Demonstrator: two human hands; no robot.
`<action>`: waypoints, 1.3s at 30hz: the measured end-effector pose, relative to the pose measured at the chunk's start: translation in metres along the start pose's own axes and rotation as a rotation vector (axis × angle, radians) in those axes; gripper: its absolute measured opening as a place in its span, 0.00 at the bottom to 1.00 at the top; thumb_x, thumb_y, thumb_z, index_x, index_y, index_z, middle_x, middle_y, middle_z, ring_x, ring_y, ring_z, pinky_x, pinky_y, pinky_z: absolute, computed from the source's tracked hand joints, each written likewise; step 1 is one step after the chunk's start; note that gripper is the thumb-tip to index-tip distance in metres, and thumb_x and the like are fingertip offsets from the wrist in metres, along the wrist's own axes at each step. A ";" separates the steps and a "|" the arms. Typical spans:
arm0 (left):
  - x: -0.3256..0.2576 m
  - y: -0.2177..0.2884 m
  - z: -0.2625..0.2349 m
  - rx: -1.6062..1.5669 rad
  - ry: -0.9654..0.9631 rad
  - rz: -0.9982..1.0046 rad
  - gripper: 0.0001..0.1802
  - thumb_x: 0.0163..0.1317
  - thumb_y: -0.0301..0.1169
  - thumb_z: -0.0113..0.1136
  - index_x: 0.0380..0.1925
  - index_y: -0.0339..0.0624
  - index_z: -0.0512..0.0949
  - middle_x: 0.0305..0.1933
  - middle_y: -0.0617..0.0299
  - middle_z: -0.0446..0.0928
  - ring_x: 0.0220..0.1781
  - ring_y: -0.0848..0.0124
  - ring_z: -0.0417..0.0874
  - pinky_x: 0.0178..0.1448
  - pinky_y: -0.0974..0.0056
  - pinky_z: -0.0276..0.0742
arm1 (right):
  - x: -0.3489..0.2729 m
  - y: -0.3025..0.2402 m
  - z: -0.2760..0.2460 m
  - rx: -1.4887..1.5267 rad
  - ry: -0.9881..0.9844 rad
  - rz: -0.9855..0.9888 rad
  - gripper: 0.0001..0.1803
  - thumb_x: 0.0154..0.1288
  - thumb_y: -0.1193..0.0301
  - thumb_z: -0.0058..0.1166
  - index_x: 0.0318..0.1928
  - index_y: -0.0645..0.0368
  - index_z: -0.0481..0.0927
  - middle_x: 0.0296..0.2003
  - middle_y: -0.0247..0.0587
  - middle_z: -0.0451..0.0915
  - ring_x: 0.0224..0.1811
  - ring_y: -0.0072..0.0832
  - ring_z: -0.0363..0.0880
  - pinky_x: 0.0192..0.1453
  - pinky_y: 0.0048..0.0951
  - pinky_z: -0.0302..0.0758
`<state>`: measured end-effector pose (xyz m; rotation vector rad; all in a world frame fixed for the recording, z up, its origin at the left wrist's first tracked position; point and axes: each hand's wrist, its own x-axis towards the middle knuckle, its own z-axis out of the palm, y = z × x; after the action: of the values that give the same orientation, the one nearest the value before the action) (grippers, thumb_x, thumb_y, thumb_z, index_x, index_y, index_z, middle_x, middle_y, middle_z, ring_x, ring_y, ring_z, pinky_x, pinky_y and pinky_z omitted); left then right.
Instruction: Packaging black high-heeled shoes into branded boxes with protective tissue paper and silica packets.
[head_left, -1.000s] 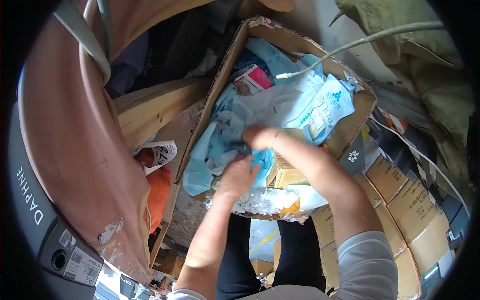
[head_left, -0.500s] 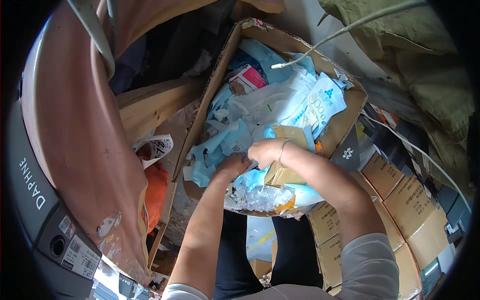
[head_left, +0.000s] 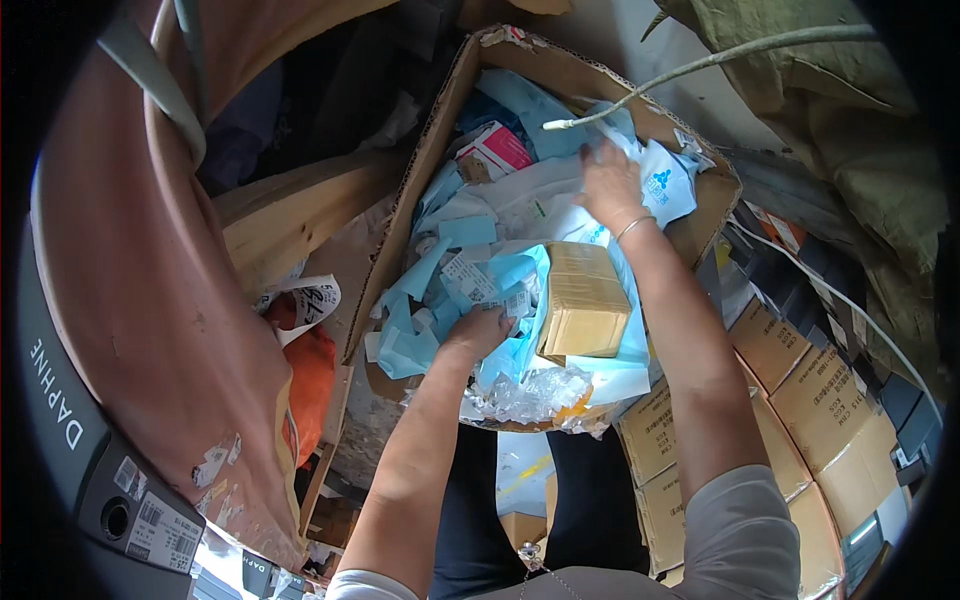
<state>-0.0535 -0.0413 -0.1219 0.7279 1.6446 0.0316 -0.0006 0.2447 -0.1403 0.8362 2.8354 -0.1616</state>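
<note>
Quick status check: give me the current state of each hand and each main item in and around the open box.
Cardboard box: open, flaps up, filled with packaging.
Left hand: pressed into light blue mailer bags, grip hidden.
Right hand: fingers spread flat on white mailer bag.
Brown taped parcel: closed, lying on the bags, untouched.
Pink and white carton: closed, tilted among bags.
Clear plastic wrap: crumpled at the near edge.

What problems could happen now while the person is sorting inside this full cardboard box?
The taped brown parcel lies loosely on the blue bags that the left hand is pulling; it may slide out. The clear plastic wrap already hangs over the box edge and could fall. The right hand reaches far, near a thin cable.
</note>
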 end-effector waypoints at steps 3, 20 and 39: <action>-0.007 0.013 -0.006 0.023 0.033 -0.053 0.19 0.67 0.43 0.45 0.45 0.40 0.76 0.49 0.45 0.76 0.54 0.49 0.74 0.57 0.51 0.70 | -0.008 0.020 0.023 0.141 -0.495 0.229 0.18 0.53 0.65 0.62 0.44 0.57 0.82 0.46 0.52 0.81 0.46 0.44 0.81 0.49 0.44 0.77; -0.032 0.027 -0.074 -0.883 -0.056 -0.116 0.41 0.68 0.62 0.32 0.58 0.34 0.71 0.61 0.41 0.70 0.66 0.52 0.67 0.70 0.59 0.56 | -0.060 -0.119 -0.074 0.664 -0.965 -0.527 0.10 0.53 0.71 0.53 0.35 0.60 0.82 0.40 0.52 0.82 0.42 0.45 0.81 0.49 0.41 0.76; -0.020 -0.010 0.015 -0.901 0.534 -0.063 0.21 0.61 0.43 0.53 0.43 0.37 0.80 0.46 0.47 0.81 0.46 0.57 0.82 0.52 0.58 0.75 | -0.030 -0.062 0.020 0.706 -0.596 0.188 0.20 0.52 0.61 0.57 0.39 0.66 0.82 0.36 0.60 0.81 0.41 0.51 0.81 0.48 0.43 0.77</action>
<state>-0.0443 -0.0644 -0.1117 -0.0448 1.8971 0.9264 -0.0071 0.1736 -0.1507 0.9524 2.1081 -1.2046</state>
